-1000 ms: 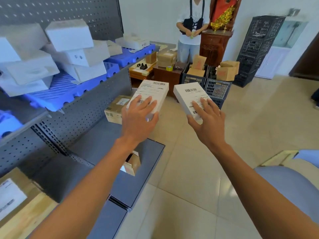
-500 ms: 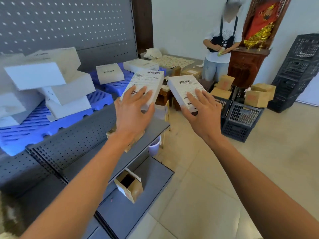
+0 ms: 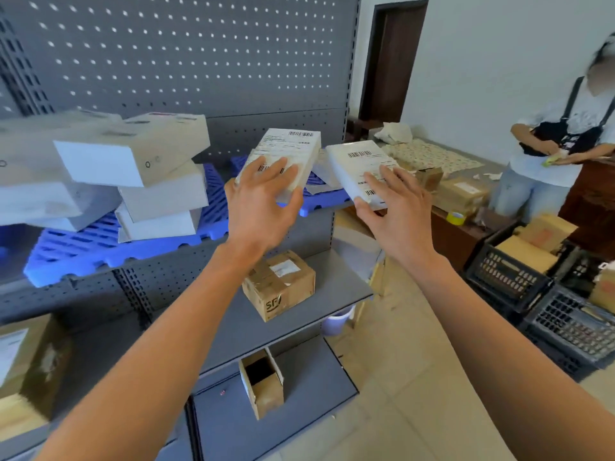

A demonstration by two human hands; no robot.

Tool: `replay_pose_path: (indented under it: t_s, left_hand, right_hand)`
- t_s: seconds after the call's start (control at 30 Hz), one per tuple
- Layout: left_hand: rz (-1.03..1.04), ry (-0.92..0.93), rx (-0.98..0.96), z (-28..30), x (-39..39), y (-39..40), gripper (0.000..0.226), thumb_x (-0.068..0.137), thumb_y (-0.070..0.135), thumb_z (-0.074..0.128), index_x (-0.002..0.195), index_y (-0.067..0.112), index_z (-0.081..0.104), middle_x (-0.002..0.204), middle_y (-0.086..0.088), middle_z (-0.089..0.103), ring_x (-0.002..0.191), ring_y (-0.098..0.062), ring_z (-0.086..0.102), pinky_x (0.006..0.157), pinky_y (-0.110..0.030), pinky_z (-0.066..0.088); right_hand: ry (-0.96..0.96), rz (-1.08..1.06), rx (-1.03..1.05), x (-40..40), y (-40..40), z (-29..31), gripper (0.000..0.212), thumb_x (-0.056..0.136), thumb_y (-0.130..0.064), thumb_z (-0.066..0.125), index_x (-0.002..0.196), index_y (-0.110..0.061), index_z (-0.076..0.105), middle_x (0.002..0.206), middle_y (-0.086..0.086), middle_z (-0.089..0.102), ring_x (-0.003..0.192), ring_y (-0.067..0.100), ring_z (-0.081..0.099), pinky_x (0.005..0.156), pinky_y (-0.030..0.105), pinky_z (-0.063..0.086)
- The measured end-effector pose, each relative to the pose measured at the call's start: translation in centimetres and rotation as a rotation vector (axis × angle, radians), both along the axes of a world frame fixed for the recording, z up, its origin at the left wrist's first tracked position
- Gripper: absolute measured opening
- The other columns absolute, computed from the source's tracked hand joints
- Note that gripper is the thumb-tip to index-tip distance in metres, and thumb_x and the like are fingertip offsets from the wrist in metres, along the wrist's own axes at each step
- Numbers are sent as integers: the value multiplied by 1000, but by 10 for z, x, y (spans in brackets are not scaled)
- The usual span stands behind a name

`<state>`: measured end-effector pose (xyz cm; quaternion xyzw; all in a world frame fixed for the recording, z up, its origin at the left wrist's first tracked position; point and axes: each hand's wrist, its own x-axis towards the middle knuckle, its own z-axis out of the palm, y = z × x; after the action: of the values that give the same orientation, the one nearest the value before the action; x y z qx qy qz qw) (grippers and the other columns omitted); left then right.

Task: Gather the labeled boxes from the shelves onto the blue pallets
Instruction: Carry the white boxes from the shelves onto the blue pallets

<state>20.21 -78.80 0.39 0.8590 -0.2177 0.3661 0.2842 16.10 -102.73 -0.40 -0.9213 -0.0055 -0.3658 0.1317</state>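
Note:
My left hand [image 3: 263,201] grips a white labeled box [image 3: 286,151] by its near end. My right hand [image 3: 396,207] grips a second white labeled box [image 3: 357,164] the same way. Both boxes hover above the right end of a blue pallet [image 3: 312,202] on the upper grey shelf. A larger blue pallet [image 3: 100,247] to the left carries a leaning pile of white boxes [image 3: 133,171]. A brown labeled box [image 3: 279,284] sits on the middle shelf below my hands.
An open cardboard box [image 3: 263,384] stands on the bottom shelf [image 3: 299,404]. Another brown box [image 3: 23,357] sits at the lower left. A person [image 3: 559,148] stands at the right behind a table with parcels. Black crates [image 3: 532,294] with boxes line the floor.
Both hands have carried their boxes up and closer to the shelf, now over the right blue pallet. My view has swung left toward the shelving.

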Motion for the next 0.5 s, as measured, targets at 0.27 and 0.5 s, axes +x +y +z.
replay_pose_path:
  t_s: [0.27, 0.5]
  left_hand:
    - [74, 3, -99, 6, 48, 5, 36, 94, 35, 55, 123, 19, 69, 129, 2, 67, 130, -32, 48, 92, -60, 48]
    - [133, 98, -109, 2, 76, 7, 42, 94, 40, 53, 129, 23, 67, 139, -1, 61, 137, -35, 43, 102, -63, 41]
  right_hand:
    - [16, 166, 3, 75, -2, 12, 49, 93, -50, 54, 138, -31, 58, 150, -2, 50, 143, 21, 35, 110, 53, 32]
    - [17, 266, 31, 111, -4, 19, 46, 94, -45, 56, 137, -30, 60, 148, -3, 51, 141, 17, 36, 110, 51, 32]
